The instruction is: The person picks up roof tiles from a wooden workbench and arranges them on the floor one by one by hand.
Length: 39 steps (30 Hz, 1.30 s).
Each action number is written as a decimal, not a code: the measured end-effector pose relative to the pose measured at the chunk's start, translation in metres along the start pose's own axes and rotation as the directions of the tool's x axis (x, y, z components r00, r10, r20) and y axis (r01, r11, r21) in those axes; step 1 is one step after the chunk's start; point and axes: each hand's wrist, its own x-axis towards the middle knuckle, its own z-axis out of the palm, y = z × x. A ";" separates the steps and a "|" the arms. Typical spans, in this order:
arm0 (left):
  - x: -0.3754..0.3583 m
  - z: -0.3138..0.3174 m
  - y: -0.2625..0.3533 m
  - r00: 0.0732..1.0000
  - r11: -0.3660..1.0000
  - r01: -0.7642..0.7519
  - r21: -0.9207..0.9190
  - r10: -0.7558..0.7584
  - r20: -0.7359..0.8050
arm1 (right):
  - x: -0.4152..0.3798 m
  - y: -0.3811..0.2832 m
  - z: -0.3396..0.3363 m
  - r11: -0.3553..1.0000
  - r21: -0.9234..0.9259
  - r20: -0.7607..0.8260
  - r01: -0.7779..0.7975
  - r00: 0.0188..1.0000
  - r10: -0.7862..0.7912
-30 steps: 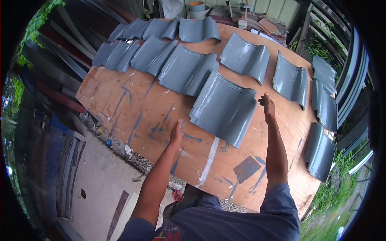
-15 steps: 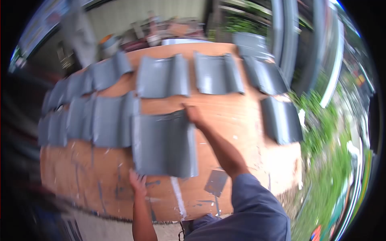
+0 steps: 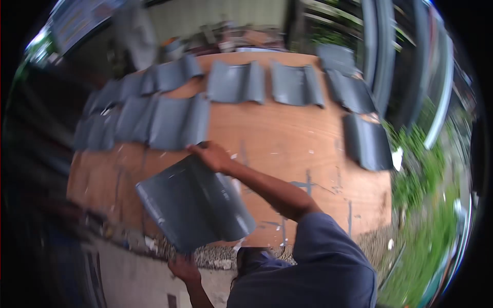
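A pale wall (image 3: pixel 257 18) stands beyond the counter (image 3: pixel 277 138), a blurred bucket (image 3: pixel 172 47) near its base. Grey lengths (image 3: pixel 382 61) rise beside green plants (image 3: pixel 418 169); gravel (image 3: pixel 218 256) borders the counter's near side.

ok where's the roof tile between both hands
In the head view the roof tile is left of centre, over the near edge of the board, between the right hand at its far corner and the left hand at its near corner.

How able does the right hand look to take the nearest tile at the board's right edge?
Probably not while the right hand grips the held tile, though bare board seems to leave the way to the edge tile free.
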 end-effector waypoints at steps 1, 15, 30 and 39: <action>-0.018 -0.034 0.014 0.999 0.998 -0.009 -0.058 0.010 0.031 | -0.007 -0.009 0.038 0.971 0.020 -0.068 0.238 0.969 -0.236; -0.453 -0.385 0.108 0.424 0.667 -0.743 0.051 0.527 -0.736 | -0.323 -0.181 0.601 0.940 0.274 0.836 0.203 0.433 -0.337; -0.714 -0.573 0.005 -0.165 0.124 -0.979 0.159 -0.038 -0.986 | -0.970 -0.159 0.942 0.820 0.271 0.792 0.504 -0.601 0.108; -0.785 -0.617 -0.039 -0.315 -0.196 -0.890 0.410 -0.384 -0.868 | -1.314 -0.052 0.974 0.654 0.485 0.443 0.581 -0.808 0.389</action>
